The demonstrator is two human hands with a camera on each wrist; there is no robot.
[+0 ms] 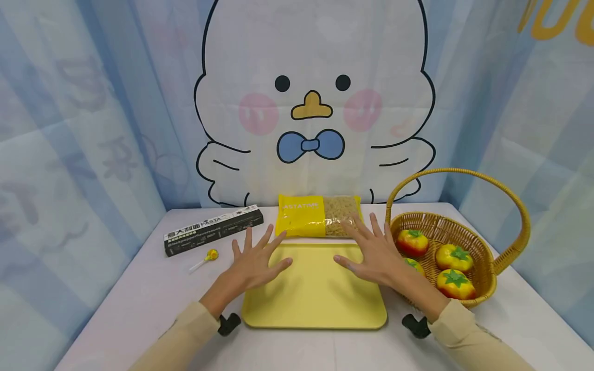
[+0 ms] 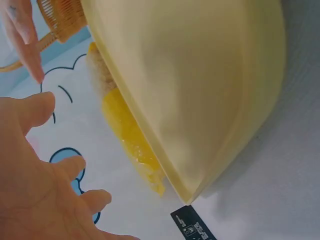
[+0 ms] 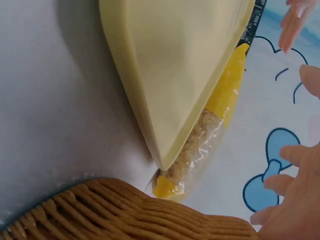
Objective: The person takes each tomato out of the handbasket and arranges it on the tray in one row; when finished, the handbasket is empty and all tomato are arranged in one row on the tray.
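Observation:
Both hands hover with fingers spread over a pale yellow tray [image 1: 315, 309], holding nothing. My left hand [image 1: 257, 264] is above the tray's left side, thumb pointing inward. Over the right side is my right hand [image 1: 375, 256], its forearm passing in front of the basket's near left rim. Behind the tray lies a yellow bag of pasta [image 1: 300, 216] with a see-through part. A lollipop [image 1: 212, 254] with a yellow head lies left of the left hand. In the left wrist view, the left hand [image 2: 50, 185] shows spread fingers; the right wrist view shows the right hand [image 3: 295, 190] likewise.
A long black pasta box [image 1: 213, 230] lies at the back left. At the right stands a wicker basket [image 1: 487, 257] with a tall handle, holding several yellow-red toy tomatoes [image 1: 455, 257], one partly hidden by the right arm. A printed curtain [image 1: 311, 180] encloses the table [image 1: 139, 309].

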